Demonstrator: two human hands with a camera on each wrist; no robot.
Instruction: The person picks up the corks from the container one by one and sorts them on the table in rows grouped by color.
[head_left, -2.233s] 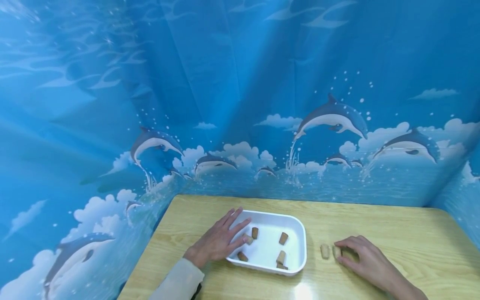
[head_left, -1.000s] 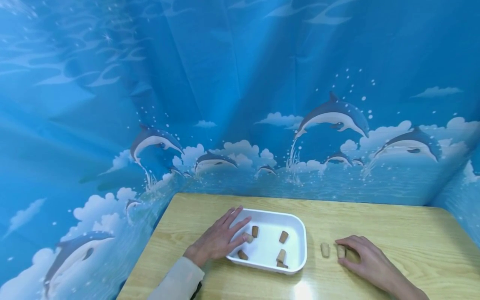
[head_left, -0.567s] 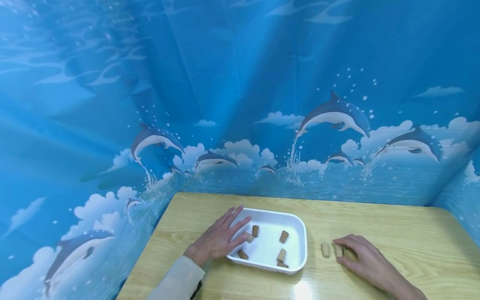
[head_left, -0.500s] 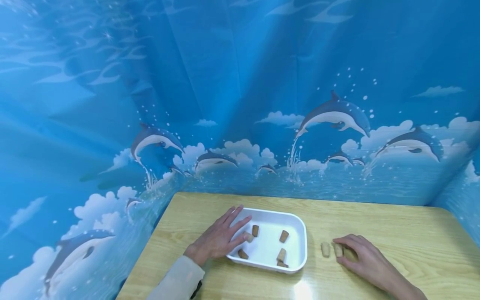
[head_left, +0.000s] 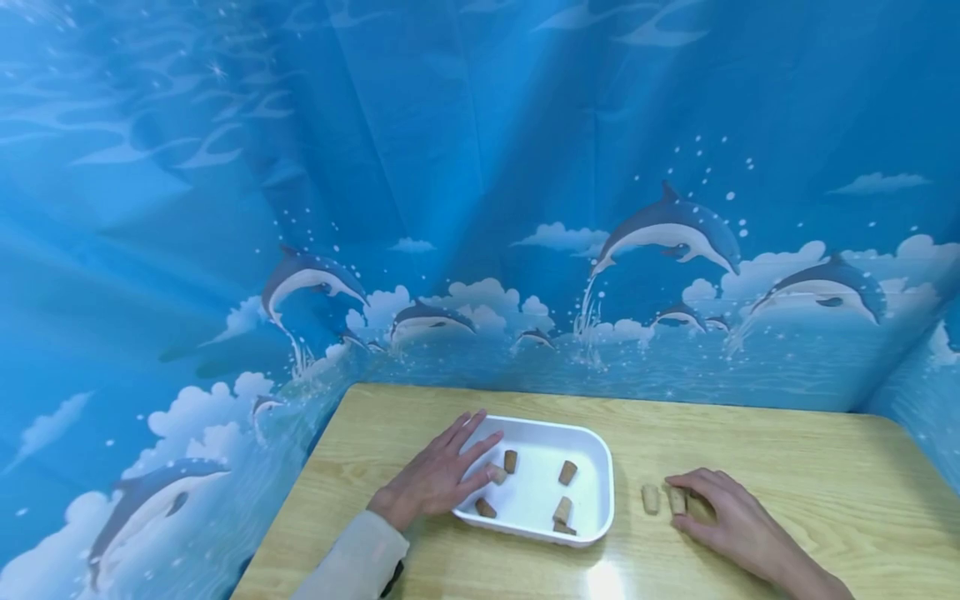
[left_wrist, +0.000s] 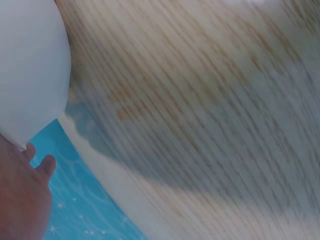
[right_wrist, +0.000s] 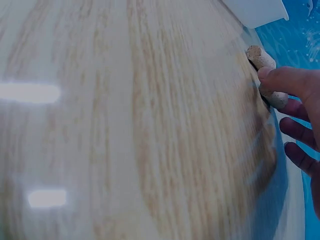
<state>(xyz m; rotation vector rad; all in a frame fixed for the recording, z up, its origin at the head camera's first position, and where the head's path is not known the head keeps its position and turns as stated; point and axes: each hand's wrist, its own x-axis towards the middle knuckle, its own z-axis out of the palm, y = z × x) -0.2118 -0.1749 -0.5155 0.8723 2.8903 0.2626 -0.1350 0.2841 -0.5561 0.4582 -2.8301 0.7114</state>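
Note:
My right hand (head_left: 731,521) pinches a pale tapered cork (head_left: 677,501) between thumb and index finger, low over the wooden table. Just left of it stands a second pale cork (head_left: 650,499). In the right wrist view the held cork (right_wrist: 274,97) shows under the thumb, beside the other cork (right_wrist: 261,57). Fingers spread, my left hand (head_left: 438,479) rests across the left rim of a white tray (head_left: 606,483). Its thumb overlaps a pale cork (head_left: 497,474) inside. In the left wrist view, part of that hand (left_wrist: 22,192) lies against the tray (left_wrist: 32,65).
Several corks lie scattered in the tray, among them brown ones (head_left: 567,472) and a pale one (head_left: 562,509) by the front wall. Behind the wooden table (head_left: 810,467) hangs a blue curtain (head_left: 480,208) printed with dolphins.
The right hand and its cork shifted slightly right, then back left toward the cork on the table. My left hand and the tray stay put.

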